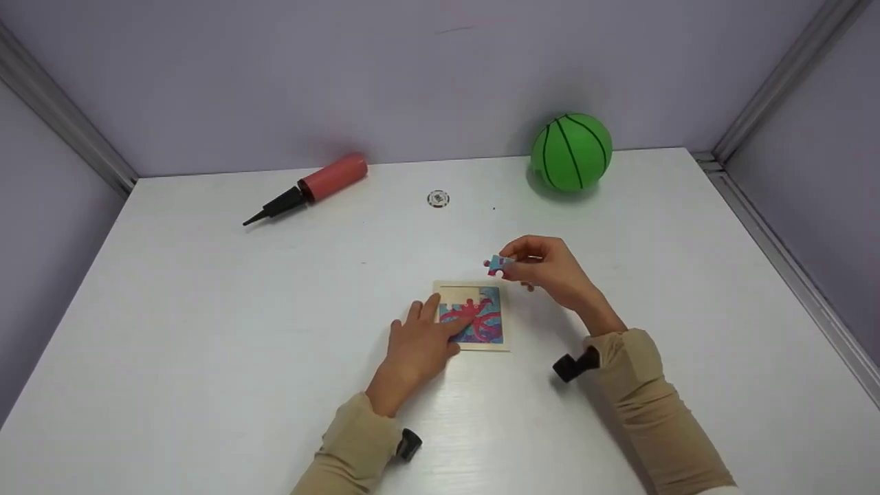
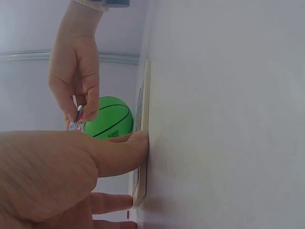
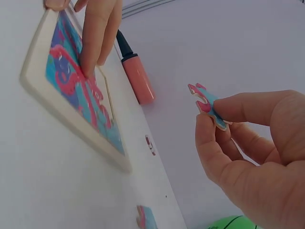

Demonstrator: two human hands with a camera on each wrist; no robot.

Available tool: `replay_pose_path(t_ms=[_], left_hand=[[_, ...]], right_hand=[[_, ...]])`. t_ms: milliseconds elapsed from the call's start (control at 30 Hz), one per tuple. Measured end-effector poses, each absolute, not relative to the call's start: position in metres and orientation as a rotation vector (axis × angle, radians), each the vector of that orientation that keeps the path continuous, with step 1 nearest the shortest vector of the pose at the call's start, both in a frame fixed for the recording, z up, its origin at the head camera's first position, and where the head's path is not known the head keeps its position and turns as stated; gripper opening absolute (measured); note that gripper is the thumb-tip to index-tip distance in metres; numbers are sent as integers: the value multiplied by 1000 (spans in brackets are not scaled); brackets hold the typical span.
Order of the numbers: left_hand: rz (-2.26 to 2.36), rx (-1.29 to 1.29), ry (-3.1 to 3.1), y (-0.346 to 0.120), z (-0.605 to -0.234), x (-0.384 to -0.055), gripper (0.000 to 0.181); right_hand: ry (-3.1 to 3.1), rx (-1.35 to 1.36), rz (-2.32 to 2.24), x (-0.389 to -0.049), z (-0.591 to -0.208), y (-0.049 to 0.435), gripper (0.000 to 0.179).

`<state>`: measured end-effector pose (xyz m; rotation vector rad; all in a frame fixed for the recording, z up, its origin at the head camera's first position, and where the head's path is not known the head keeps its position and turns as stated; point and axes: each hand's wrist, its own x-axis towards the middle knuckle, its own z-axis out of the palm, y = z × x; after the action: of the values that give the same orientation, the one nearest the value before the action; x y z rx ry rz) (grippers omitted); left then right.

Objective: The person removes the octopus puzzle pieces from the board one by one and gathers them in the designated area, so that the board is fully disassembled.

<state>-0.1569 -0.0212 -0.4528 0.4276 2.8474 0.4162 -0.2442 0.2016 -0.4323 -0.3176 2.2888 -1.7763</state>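
Observation:
A wooden-framed jigsaw puzzle (image 1: 505,337) with a pink octopus on blue lies on the table, bare wood showing along its upper left part. My left hand (image 1: 418,346) rests on it, the index finger extended over the picture and the other fingers and thumb at the frame's left and near edges. Above the far right corner, my right hand (image 1: 553,271) pinches a blue and pink puzzle piece (image 3: 209,106) between thumb and fingers, raised off the table. Another puzzle piece (image 3: 147,217) lies on the table in the right wrist view.
Toward the back left lies a red hand pump (image 1: 335,177) with a black nozzle. A round patterned disc (image 1: 438,199) lies at back centre. At the back right sits a green ball (image 1: 572,152) with black lines, near the wall.

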Motion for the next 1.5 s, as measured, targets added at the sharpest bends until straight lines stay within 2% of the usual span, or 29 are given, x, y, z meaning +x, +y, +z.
replay_pose_path(t_ms=[467,1100,1500], left_hand=[[471,417,2828,-23,-455,-156,46],[456,439,2835,-23,-452,-156,48],[451,447,2843,-22,-453,-155,47]], right_hand=[[2378,-150,-1720,-250,-443,246,25],[2416,-70,-1642,-254,-453,303,30],[2713,-59,-1313,-252,-455,312,22]])
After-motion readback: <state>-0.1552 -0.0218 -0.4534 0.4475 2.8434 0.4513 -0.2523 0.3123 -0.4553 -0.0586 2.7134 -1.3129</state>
